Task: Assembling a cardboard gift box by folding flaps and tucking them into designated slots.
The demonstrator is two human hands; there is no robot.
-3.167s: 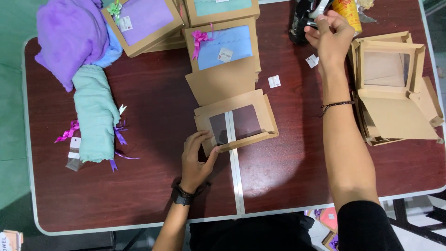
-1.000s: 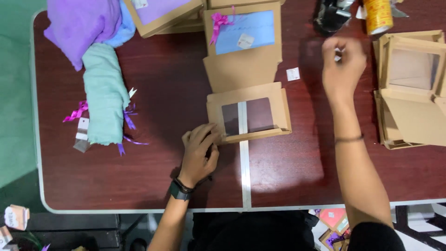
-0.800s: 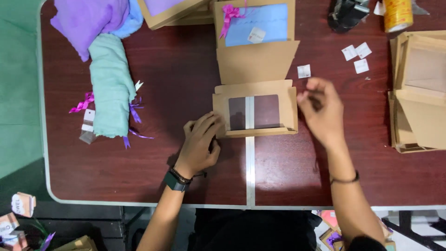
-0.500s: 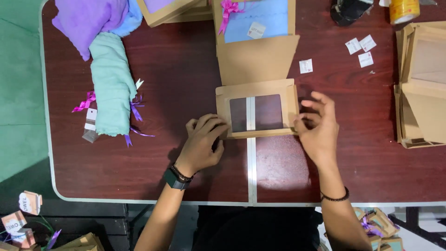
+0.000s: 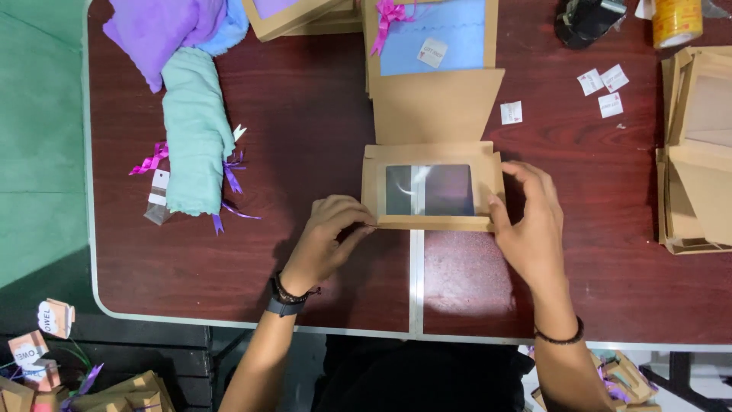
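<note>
Item 1: brown cardboard box with clear window (image 5: 429,188), lying flat near the middle of the dark red-brown table (image 5: 305,152), straddling its pale centre seam. Window faces up; the tabletop shows through it.

Item 2: left hand (image 5: 329,236), at the box's near-left corner. Fingers curled, tips pinching the lower-left edge of the box. Dark watch and bead band on the wrist.

Item 3: right hand (image 5: 534,221), at the box's right end. Fingers spread and bent around the right side wall, thumb on the near-right corner; grasping the box. Dark cord band on the wrist.

Item 4: open box holding a blue towel (image 5: 435,38), just beyond the windowed box, its brown flap folded towards the person and almost touching the windowed box's far edge. Pink ribbon bow (image 5: 389,14) and a small white tag on the towel.

Item 5: rolled mint-green towel (image 5: 197,130), well left of the hands, with purple ribbon and a tag at its near end. Purple towel (image 5: 164,30) and a light blue one at its far end.

Item 6: 4 small white stickers (image 5: 601,82), far right of the open box, loose on the table.

Item 7: stack of flat brown boxes (image 5: 698,152), at the table's right edge.

Item 8: yellow tape roll (image 5: 677,19) and a black object, far right corner.
</note>
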